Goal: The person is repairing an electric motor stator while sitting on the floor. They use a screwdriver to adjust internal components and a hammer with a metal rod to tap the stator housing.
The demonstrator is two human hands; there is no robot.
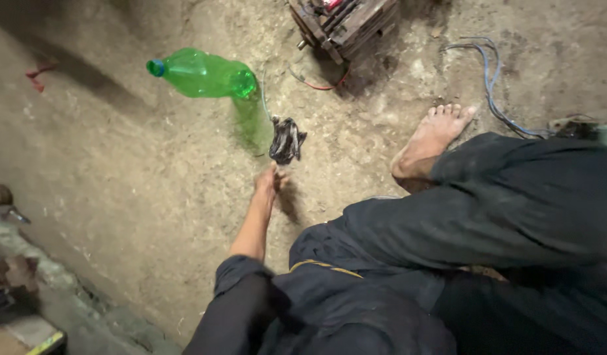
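Observation:
My left hand [267,184] reaches forward over the dirt floor, fingers closed on the lower end of a dark crumpled bundle [287,139] that looks like black cloth or plastic. A green plastic bottle [205,74] with a blue cap lies on its side just beyond and to the left of the bundle, casting a green glow on the ground. My left forearm is bare, with a dark sleeve pushed up near the elbow. My right hand is out of sight.
My bare foot [435,135] and dark trouser leg [514,197] stretch out at the right. A rusty framed machine [343,23] sits at the top, with a red wire [320,85] beside it. Blue cables [491,85] trail at upper right. A rough ledge [47,289] runs along the lower left.

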